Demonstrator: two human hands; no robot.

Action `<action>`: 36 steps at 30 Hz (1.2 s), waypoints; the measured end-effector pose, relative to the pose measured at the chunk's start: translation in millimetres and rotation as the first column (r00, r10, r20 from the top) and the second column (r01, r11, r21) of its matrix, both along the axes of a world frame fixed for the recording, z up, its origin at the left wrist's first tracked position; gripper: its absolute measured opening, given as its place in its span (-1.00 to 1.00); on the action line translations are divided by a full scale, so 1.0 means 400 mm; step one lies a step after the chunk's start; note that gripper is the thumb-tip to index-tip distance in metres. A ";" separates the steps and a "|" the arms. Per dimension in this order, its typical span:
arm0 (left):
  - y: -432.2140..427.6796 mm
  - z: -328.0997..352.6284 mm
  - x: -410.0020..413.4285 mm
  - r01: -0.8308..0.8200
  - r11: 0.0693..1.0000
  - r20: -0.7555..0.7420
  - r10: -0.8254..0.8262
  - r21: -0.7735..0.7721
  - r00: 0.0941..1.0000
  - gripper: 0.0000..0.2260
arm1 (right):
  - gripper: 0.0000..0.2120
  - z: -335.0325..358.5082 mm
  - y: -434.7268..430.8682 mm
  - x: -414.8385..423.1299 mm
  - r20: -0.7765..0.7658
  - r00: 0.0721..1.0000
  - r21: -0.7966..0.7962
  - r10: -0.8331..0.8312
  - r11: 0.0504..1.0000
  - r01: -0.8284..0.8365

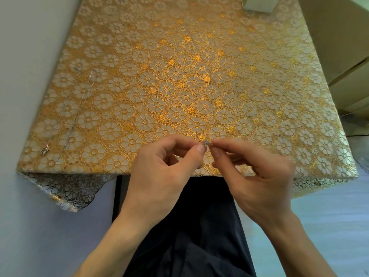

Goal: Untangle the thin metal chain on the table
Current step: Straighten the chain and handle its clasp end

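Mid-untangle: left hand [167, 156] and right hand [253, 168] each pinch the tiny chain [205, 143] knot, lower centre, just above the bench [199, 56] front edge. Next, probably: tease loops apart gently, no hard pull

Table [179, 56] centre open; straight chain [79, 108], pendant [45, 148] along left edge.

Near edge, centre: left hand [159, 166] and right hand [257, 176] meeting fingertip to fingertip over the patterned gold lace tablecloth [199, 66], pinching a small bunched silver chain [206, 143] between them.
Left side: straight thin silver chain [79, 108] lying lengthwise; small metal pendant [45, 148] lying left of its near end.
Far right corner: pale box [259, 4] sitting.
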State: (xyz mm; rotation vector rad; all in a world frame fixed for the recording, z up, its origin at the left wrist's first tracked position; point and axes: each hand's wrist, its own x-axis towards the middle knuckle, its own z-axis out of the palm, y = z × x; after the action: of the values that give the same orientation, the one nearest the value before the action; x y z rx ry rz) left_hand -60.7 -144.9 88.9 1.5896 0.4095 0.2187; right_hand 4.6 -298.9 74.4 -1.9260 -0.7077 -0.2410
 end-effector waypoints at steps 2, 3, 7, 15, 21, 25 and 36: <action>0.000 -0.001 0.001 0.001 1.000 0.002 -0.001 0.005 1.000 -0.95 | -0.89 0.000 -0.001 0.001 0.073 0.997 -0.041 -0.016 0.999 0.019; -0.001 -0.001 0.002 -0.002 1.000 0.000 0.002 0.013 1.000 -0.94 | -0.90 0.000 -0.001 0.003 0.116 0.993 -0.064 -0.028 0.997 0.035; -0.003 -0.008 0.004 -0.034 0.999 -0.012 0.034 0.036 0.999 -0.94 | -0.92 -0.007 0.001 0.006 0.274 0.959 -0.132 -0.074 0.985 0.114; -0.016 -0.003 0.004 -0.072 0.977 -0.022 0.078 0.201 0.997 -0.88 | -0.90 -0.013 0.017 -0.002 0.337 0.936 -0.245 -0.101 0.950 0.191; -0.024 0.004 0.001 -0.068 0.918 -0.011 0.079 0.390 0.997 -0.89 | -0.88 -0.009 0.027 -0.006 0.337 0.933 -0.312 -0.125 0.920 0.236; -0.020 0.000 0.003 -0.055 0.900 -0.010 0.066 0.433 0.998 -0.91 | -0.91 -0.007 0.030 -0.006 0.341 0.929 -0.338 -0.143 0.904 0.263; 0.012 -0.010 0.008 0.061 0.816 -0.005 -0.072 0.574 0.997 -0.95 | -0.87 -0.016 0.016 0.007 0.250 0.965 -0.393 -0.072 0.904 0.169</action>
State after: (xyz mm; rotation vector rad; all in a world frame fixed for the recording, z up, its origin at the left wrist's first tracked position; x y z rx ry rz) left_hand -57.5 -140.1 85.0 2.1961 0.2831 0.3234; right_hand 7.3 -292.4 68.1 -2.3769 -0.8427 -0.4270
